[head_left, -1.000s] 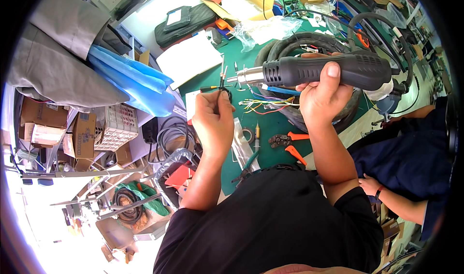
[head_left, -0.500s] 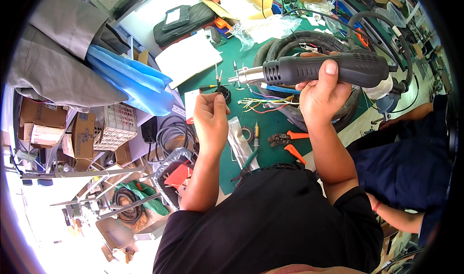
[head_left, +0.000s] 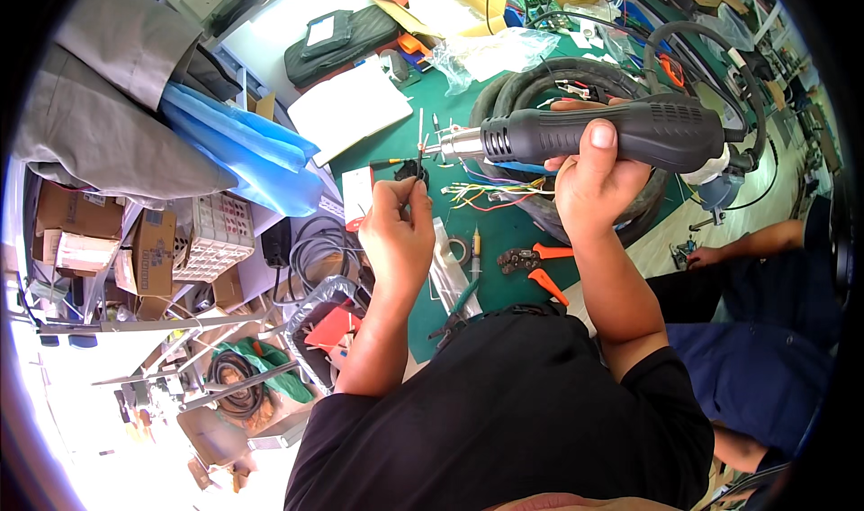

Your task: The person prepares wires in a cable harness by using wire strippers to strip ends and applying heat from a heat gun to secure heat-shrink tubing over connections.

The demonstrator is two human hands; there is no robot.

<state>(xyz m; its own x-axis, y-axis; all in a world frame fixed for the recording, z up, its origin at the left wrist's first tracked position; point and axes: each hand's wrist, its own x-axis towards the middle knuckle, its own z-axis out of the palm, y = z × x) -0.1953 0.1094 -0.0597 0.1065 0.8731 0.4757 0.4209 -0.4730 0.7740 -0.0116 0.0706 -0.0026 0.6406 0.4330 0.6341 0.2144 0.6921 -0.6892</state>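
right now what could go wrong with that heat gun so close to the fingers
The heat gun nozzle sits right beside the left hand pinching a small black part, so fingertips could burn. Loose coloured wires lie just under the nozzle and might scorch. The right hand aims it alone, so it may waver.

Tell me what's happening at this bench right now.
A person stands over a green work mat. Their right hand grips a black heat gun, its metal nozzle pointing left toward a small dark part with thin wires pinched in the left hand. Loose coloured wires, orange-handled pliers and a coiled black hose lie on the mat. Another person in blue sits to the right.
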